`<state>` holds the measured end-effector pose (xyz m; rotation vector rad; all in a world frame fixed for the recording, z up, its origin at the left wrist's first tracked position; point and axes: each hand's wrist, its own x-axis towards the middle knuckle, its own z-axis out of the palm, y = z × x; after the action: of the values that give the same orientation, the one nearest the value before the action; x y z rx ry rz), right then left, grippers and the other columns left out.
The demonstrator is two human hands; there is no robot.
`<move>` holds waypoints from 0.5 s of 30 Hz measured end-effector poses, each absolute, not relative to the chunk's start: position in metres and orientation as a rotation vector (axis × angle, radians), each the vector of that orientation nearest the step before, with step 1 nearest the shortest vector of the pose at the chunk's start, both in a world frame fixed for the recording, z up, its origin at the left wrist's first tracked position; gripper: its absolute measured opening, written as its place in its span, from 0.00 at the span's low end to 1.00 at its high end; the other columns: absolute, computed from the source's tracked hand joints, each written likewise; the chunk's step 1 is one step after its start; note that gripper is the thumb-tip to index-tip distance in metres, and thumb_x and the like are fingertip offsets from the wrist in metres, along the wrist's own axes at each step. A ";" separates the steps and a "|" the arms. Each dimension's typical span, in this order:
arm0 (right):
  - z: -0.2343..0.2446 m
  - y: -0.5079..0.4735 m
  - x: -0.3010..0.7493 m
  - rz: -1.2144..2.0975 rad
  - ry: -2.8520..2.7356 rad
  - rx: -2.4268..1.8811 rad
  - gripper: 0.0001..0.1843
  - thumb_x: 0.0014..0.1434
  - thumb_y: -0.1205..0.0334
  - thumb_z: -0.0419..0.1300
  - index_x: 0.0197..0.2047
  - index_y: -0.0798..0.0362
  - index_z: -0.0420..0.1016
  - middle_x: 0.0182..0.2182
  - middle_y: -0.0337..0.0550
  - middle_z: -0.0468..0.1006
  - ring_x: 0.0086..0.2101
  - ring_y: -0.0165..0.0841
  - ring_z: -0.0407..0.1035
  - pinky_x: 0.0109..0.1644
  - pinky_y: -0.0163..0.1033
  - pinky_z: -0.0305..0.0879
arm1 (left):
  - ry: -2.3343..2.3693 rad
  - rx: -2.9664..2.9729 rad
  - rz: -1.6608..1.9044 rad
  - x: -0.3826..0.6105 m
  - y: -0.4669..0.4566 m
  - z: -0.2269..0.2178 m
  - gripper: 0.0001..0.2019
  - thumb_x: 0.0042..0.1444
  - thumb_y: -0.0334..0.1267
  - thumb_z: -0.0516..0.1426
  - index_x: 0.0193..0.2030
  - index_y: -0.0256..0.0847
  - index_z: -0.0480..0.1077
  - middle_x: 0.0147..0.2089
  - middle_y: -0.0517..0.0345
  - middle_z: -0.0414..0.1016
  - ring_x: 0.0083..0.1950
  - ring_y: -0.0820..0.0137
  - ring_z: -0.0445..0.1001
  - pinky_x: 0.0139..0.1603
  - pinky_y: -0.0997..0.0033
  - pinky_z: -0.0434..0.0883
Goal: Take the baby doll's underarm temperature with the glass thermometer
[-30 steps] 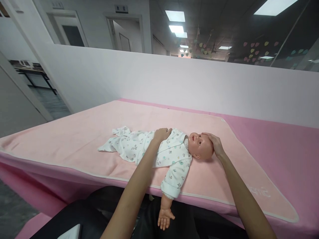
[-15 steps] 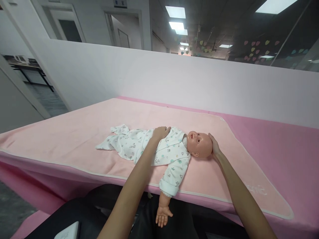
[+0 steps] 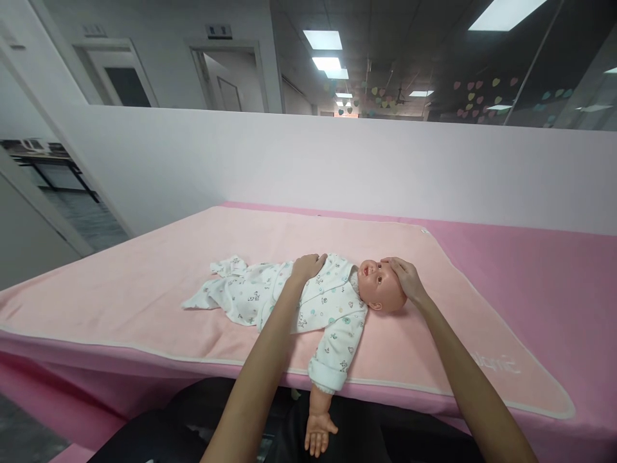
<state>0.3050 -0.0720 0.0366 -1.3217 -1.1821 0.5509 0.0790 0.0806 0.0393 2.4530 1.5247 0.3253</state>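
Observation:
A baby doll (image 3: 332, 299) in white printed clothes lies on its back, its head (image 3: 376, 289) towards the right. My left hand (image 3: 308, 265) rests flat on the doll's chest and belly, fingers stretched out over the cloth. On the doll's forehead and crown lies my right hand (image 3: 405, 275), its fingers extended along the top of the head. One doll arm, in a rolled-up sleeve (image 3: 337, 350), reaches towards me, and its bare hand (image 3: 319, 434) hangs over the table edge. The empty-looking trouser legs (image 3: 212, 286) spread out to the left.
Under the doll is a peach mat (image 3: 159, 270) with a pale border, on a pink cloth (image 3: 544, 283) that drapes over the front edge. A white partition (image 3: 337, 167) stands behind the table. My dark-clothed lap (image 3: 187, 418) is close to the front edge.
My right hand has moved from the back of the doll's head up onto its forehead. My left hand stays on the torso. The view has tilted slightly upward.

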 end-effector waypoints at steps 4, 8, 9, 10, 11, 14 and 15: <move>0.031 -0.071 0.304 0.732 -1.038 -1.241 0.21 0.50 0.45 0.54 0.33 0.54 0.76 0.37 0.45 0.77 0.41 0.38 0.69 0.49 0.41 0.61 | 1.530 2.438 0.324 0.079 0.081 0.039 0.28 0.56 0.52 0.36 0.33 0.38 0.71 0.39 0.46 0.75 0.42 0.58 0.71 0.39 0.65 0.64; 0.019 -0.076 0.302 1.132 -0.811 -1.115 0.28 0.53 0.41 0.47 0.36 0.54 0.76 0.38 0.47 0.78 0.42 0.41 0.70 0.48 0.43 0.64 | 1.558 2.367 0.348 0.079 0.085 0.037 0.27 0.55 0.54 0.38 0.36 0.38 0.71 0.42 0.45 0.75 0.44 0.57 0.71 0.41 0.65 0.64; 0.017 -0.077 0.301 1.207 -0.763 -1.083 0.28 0.53 0.40 0.46 0.39 0.54 0.75 0.40 0.47 0.77 0.43 0.41 0.70 0.48 0.44 0.64 | 1.573 2.336 0.361 0.079 0.086 0.036 0.27 0.54 0.54 0.39 0.37 0.38 0.71 0.42 0.45 0.74 0.44 0.57 0.71 0.41 0.65 0.64; 0.015 -0.079 0.300 1.264 -0.725 -1.054 0.29 0.53 0.40 0.46 0.42 0.53 0.74 0.42 0.46 0.76 0.44 0.41 0.69 0.49 0.45 0.64 | 1.587 2.307 0.371 0.079 0.088 0.035 0.27 0.54 0.54 0.39 0.37 0.38 0.71 0.43 0.45 0.75 0.44 0.57 0.71 0.41 0.65 0.64; 0.014 -0.080 0.300 1.304 -0.698 -1.032 0.29 0.53 0.40 0.46 0.44 0.52 0.73 0.44 0.45 0.75 0.45 0.41 0.69 0.49 0.46 0.64 | 1.598 2.283 0.379 0.079 0.089 0.034 0.27 0.54 0.54 0.39 0.38 0.38 0.72 0.42 0.45 0.75 0.44 0.57 0.71 0.41 0.65 0.64; 0.016 -0.080 0.300 1.345 -0.699 -1.030 0.29 0.52 0.40 0.47 0.47 0.51 0.70 0.46 0.44 0.74 0.46 0.41 0.68 0.49 0.46 0.64 | 1.602 2.264 0.392 0.078 0.092 0.033 0.26 0.54 0.53 0.40 0.39 0.38 0.72 0.43 0.45 0.74 0.44 0.57 0.71 0.40 0.66 0.64; 0.018 -0.079 0.301 1.328 -0.722 -1.061 0.29 0.52 0.40 0.47 0.46 0.52 0.72 0.46 0.45 0.75 0.45 0.41 0.69 0.48 0.45 0.65 | 1.598 2.264 0.399 0.078 0.092 0.033 0.26 0.54 0.52 0.40 0.39 0.38 0.71 0.44 0.46 0.74 0.45 0.58 0.71 0.41 0.66 0.64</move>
<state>0.3013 -0.0787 0.0185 -1.0613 -0.7218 1.3281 0.0775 0.0919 0.0328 2.2642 1.5982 0.3988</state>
